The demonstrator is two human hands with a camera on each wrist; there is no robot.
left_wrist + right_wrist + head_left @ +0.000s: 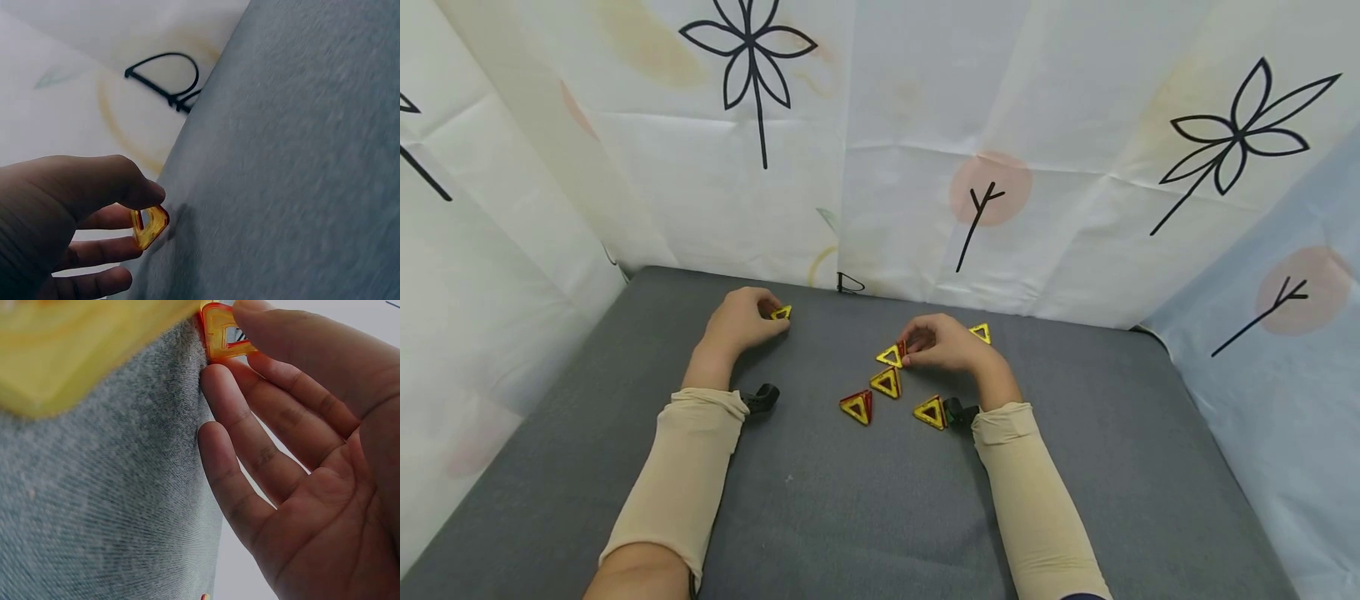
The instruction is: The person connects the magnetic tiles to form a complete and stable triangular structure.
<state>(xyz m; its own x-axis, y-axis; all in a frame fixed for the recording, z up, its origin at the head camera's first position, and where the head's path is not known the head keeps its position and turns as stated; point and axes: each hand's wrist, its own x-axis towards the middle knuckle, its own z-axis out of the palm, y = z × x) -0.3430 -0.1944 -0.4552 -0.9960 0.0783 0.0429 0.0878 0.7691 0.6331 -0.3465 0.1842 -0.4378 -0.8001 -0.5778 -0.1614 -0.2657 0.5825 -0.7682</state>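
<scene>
At the back left of the table, my left hand (743, 318) pinches a small yellow triangular tile (782, 312) with a hollow middle. In the left wrist view the tile (149, 226) shows translucent amber between thumb and fingers, close over the cloth. My right hand (946, 343), right of centre, pinches a red and yellow triangular piece (891, 356) at its right side. The right wrist view shows the thumb and fingers on this piece (224, 332), with the other fingers spread. Just in front of that hand lies another triangular piece (886, 382).
Nearer the front are two more red and yellow triangular pieces, a left piece (857, 407) and a right piece (930, 412) beside the right wrist camera (958, 412). A yellow triangle (981, 332) lies behind the right hand. Patterned cloth (910, 225) walls the grey table (835, 517).
</scene>
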